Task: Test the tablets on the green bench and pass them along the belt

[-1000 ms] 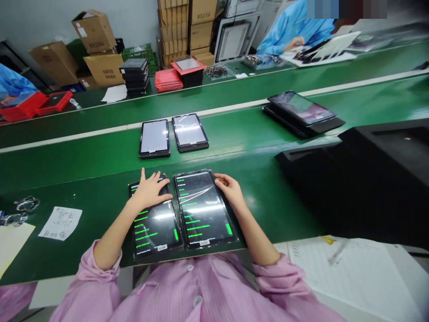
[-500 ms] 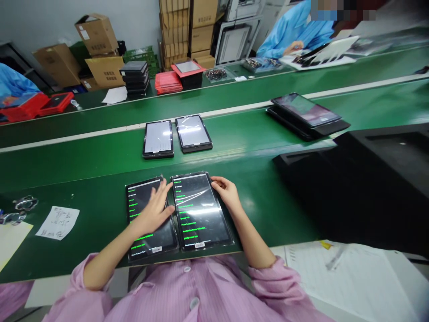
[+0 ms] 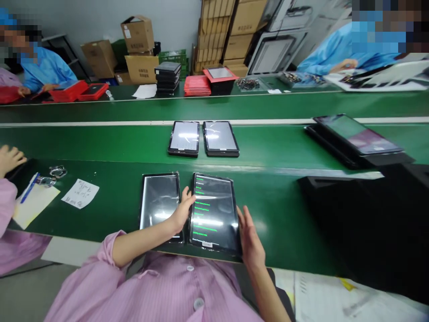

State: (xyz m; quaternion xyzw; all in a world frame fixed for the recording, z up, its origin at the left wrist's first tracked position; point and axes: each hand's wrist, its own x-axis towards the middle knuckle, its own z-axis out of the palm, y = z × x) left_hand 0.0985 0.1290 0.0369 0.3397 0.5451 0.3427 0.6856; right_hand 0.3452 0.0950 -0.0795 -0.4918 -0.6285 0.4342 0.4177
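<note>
Two tablets lie flat side by side before me. The right tablet [image 3: 214, 219] shows a list of green text lines on black. On the left tablet [image 3: 159, 197] the screen is plain dark grey with a white strip down its left side. My left hand [image 3: 182, 213] reaches across the left tablet, its fingers apart and the fingertips at the left edge of the right one. Alongside the right tablet's right edge is my right hand [image 3: 252, 241], fingers stretched out. Neither hand grips anything that I can see.
Farther back lie two lit tablets [image 3: 183, 138]. Stacked tablets [image 3: 362, 134] and a large black case [image 3: 362, 223] are on the right. A handwritten note [image 3: 80, 193] and a pen [image 3: 30, 188] lie left, near another person's hand [image 3: 10, 160]. Two people in blue sit opposite.
The left tablet's screen has gone from a green list to plain grey. My left hand has moved toward the right tablet, and my right hand lower along its edge. The view has turned left.
</note>
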